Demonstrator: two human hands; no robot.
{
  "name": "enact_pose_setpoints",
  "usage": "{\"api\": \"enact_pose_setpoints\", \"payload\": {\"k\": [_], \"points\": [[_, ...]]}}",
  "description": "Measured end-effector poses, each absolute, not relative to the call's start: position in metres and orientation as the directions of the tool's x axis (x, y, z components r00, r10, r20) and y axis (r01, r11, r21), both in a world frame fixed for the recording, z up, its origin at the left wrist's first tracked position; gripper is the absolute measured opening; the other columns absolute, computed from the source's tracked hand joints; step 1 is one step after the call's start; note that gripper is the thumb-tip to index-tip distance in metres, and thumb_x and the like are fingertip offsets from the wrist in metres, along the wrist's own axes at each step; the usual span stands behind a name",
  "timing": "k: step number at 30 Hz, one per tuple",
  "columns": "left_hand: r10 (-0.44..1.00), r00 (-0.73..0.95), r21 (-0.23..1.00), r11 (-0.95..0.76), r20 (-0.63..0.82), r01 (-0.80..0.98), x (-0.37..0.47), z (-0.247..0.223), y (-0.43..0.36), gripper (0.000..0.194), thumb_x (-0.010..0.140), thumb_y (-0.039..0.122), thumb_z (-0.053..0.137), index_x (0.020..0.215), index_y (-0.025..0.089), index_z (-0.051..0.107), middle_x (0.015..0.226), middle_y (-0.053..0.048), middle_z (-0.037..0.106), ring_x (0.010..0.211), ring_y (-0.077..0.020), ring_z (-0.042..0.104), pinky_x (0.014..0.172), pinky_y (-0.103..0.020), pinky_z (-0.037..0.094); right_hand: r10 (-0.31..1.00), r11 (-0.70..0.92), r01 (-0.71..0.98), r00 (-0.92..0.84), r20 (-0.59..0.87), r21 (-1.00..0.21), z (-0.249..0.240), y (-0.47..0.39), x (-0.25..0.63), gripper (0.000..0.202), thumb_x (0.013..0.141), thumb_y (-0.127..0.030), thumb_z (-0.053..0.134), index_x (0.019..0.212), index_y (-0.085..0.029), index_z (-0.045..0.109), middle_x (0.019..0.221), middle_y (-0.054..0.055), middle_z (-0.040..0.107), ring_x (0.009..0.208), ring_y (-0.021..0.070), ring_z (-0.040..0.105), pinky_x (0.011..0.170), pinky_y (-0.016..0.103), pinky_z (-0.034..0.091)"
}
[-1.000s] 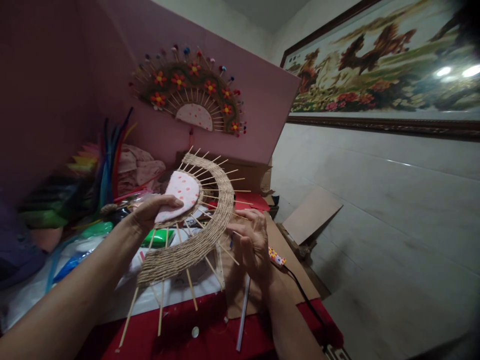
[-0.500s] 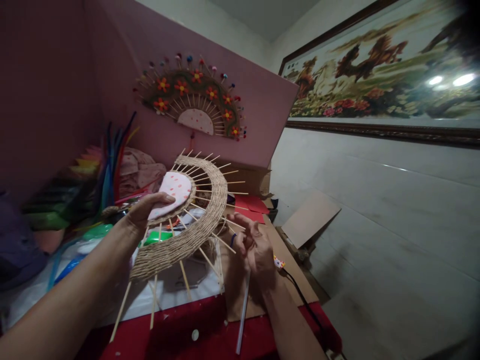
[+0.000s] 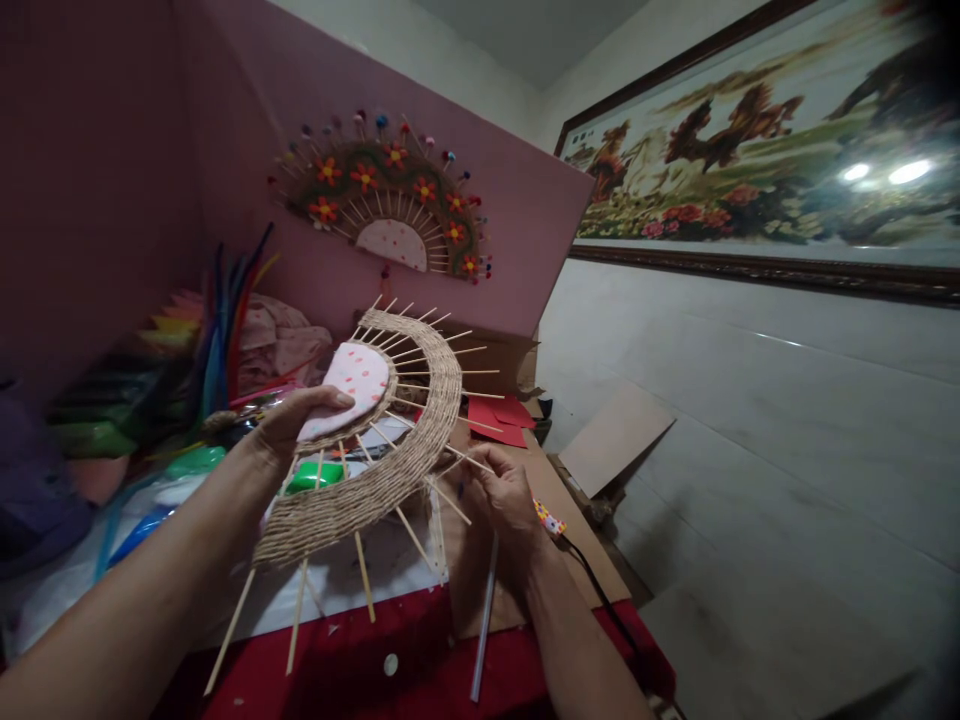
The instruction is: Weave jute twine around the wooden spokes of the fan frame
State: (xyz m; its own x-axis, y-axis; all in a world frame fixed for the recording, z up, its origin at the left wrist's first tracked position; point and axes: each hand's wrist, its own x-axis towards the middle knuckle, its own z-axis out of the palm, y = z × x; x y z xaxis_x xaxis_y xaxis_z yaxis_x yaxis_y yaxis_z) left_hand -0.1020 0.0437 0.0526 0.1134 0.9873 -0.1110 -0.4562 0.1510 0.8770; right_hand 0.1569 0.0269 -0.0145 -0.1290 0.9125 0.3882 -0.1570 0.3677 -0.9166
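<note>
My left hand [image 3: 300,420] grips a half-round fan frame by its pink-dotted white fabric centre [image 3: 356,380], thumb on top. Thin wooden sticks [image 3: 364,578] radiate from it through a wide woven twine band [image 3: 390,470]. At the band's right edge my right hand [image 3: 510,495] is closed, thumb and forefinger pinched by a stick tip and what looks like a loose twine strand. A glue gun lies in that hand: its patterned handle [image 3: 551,517] and black cord show at the right, a clear glue stick [image 3: 485,625] below. The palm hides its body.
A finished fan [image 3: 394,205] with felt flowers and coloured balls hangs on the pink board [image 3: 517,220] behind. Green clay packets [image 3: 315,476], pipe cleaners [image 3: 217,310] and red paper [image 3: 504,420] lie about. Cardboard [image 3: 589,570] covers the table's right side.
My right hand has moved its fingers in to the band's edge and pinched them together. The fan frame has shifted slightly, its lower sticks now reaching further left.
</note>
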Motion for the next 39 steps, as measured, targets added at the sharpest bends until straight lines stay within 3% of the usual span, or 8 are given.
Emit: {"api": "enact_pose_setpoints", "payload": {"k": [2,4,8,12,19,23,30,39], "points": [[0.984,0.115,0.88,0.175,-0.138,-0.441,-0.101,0.05,0.045,0.027,0.06,0.009,0.056,0.085,0.003,0.067,0.056,-0.012,0.067,0.041,-0.0207,0.06,0.038,-0.027,0.051,0.904,0.38,-0.17,-0.138,0.404,-0.909,-0.015,0.027,0.156,0.021,0.079,-0.035,0.063,0.071,-0.016,0.063,0.067,-0.001,0.058,0.063,0.0087,0.05,0.061,0.02,0.041],[0.977,0.146,0.876,0.207,-0.159,-0.435,-0.1,0.049,0.047,0.03,0.059,0.009,0.056,0.086,0.004,0.067,0.058,-0.012,0.068,0.043,-0.0209,0.062,0.04,-0.027,0.052,0.914,0.33,-0.231,-0.166,0.371,-0.915,-0.015,0.026,0.153,0.024,0.081,-0.038,0.06,0.071,-0.017,0.061,0.062,-0.001,0.056,0.057,0.0085,0.049,0.056,0.021,0.041],[0.959,0.211,0.87,0.262,-0.188,-0.418,-0.096,0.048,0.049,0.033,0.057,0.006,0.054,0.088,0.002,0.066,0.059,-0.013,0.068,0.043,-0.0215,0.062,0.037,-0.027,0.052,0.943,0.207,-0.375,-0.168,0.286,-0.903,-0.015,0.024,0.146,0.026,0.077,-0.042,0.064,0.07,-0.018,0.06,0.054,-0.005,0.047,0.043,0.0049,0.035,0.042,0.018,0.03],[0.951,0.256,0.863,0.271,-0.173,-0.427,-0.092,0.048,0.05,0.032,0.056,0.005,0.054,0.085,0.001,0.066,0.062,-0.014,0.069,0.046,-0.0218,0.063,0.039,-0.027,0.053,0.952,0.238,-0.348,-0.1,0.288,-0.907,-0.013,0.024,0.144,0.024,0.074,-0.04,0.067,0.072,-0.016,0.064,0.063,-0.002,0.055,0.051,0.0064,0.041,0.047,0.018,0.034],[0.963,0.189,0.887,0.252,-0.191,-0.387,-0.094,0.049,0.048,0.021,0.055,0.007,0.055,0.074,0.005,0.066,0.058,-0.012,0.068,0.043,-0.0209,0.062,0.036,-0.026,0.051,0.906,0.419,-0.086,-0.028,0.422,-0.904,-0.015,0.032,0.151,0.025,0.078,-0.039,0.061,0.073,-0.015,0.066,0.072,0.002,0.061,0.064,0.0116,0.052,0.06,0.023,0.041],[0.966,0.185,0.902,0.239,-0.183,-0.36,-0.097,0.049,0.047,0.017,0.057,0.008,0.057,0.07,0.006,0.066,0.058,-0.012,0.068,0.042,-0.0197,0.061,0.037,-0.026,0.051,0.854,0.477,0.137,0.159,0.495,-0.868,-0.02,0.038,0.16,0.023,0.079,-0.038,0.058,0.074,-0.015,0.061,0.06,-0.002,0.053,0.057,0.0105,0.047,0.057,0.022,0.038],[0.96,0.233,0.904,0.235,-0.158,-0.356,-0.103,0.045,0.048,0.015,0.06,0.006,0.057,0.07,-0.001,0.066,0.057,-0.013,0.068,0.045,-0.0185,0.061,0.042,-0.024,0.052,0.695,0.487,0.45,0.318,0.645,-0.748,-0.014,0.032,0.165,0.03,0.083,-0.043,0.052,0.074,-0.015,0.059,0.061,-0.001,0.054,0.055,0.0107,0.046,0.055,0.022,0.035],[0.96,0.234,0.946,0.209,-0.151,-0.247,-0.114,0.035,0.056,0.013,0.056,0.011,0.062,0.062,0.0,0.066,0.053,-0.013,0.066,0.04,-0.018,0.058,0.037,-0.023,0.047,0.577,0.502,0.557,0.355,0.736,-0.662,-0.012,0.038,0.178,0.031,0.086,-0.043,0.047,0.076,-0.015,0.056,0.065,0.001,0.056,0.06,0.0128,0.049,0.059,0.023,0.037]]}}
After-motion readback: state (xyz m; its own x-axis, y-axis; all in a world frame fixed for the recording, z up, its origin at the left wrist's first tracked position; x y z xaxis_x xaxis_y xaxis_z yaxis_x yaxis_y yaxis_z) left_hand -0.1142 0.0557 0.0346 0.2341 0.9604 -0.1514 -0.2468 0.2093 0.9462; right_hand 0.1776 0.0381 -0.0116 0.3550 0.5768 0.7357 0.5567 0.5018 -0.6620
